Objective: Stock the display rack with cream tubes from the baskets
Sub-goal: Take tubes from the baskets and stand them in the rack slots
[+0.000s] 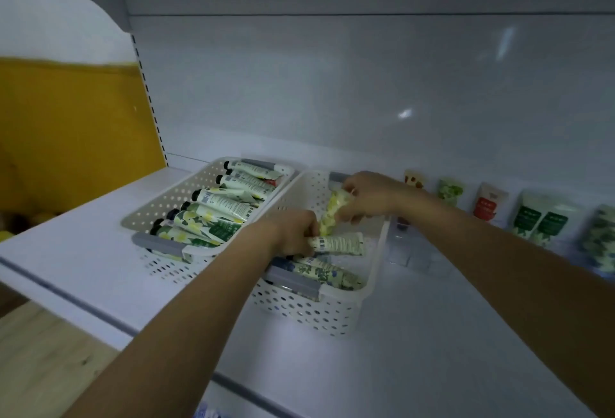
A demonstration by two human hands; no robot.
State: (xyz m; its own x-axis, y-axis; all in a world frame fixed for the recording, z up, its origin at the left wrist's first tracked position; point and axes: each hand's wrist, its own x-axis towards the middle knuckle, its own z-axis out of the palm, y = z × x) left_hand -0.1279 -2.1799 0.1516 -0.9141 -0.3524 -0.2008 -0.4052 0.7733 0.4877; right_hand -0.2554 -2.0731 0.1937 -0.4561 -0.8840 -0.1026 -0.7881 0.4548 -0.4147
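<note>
At 6 o'clock, the near basket (332, 314) holds a few loose tubes (329, 273). The left grip (293, 234) curls round a barcoded tube (339, 244). At its 1 o'clock, the right grip (369, 196) pinches a yellow floral tube (331, 211). Best to lift each clear without snagging, then carry it to the rack (412, 259) at 3 o'clock. The full basket (173, 198) sits at 10 o'clock. The label print is too blurred to read.

The L basket (159, 198) and R basket (299, 311) are showing as matt white perforated plastic w/ smooth grey handles (156, 244). The cream tubes (229, 206) are giving off a soft sheen, prob. printed plastic. The shelf (432, 334) is looking smooth, painted white; the back panel (332, 84) is catching glossy reflections; the floor (40, 361) is showing pale wood grain.
</note>
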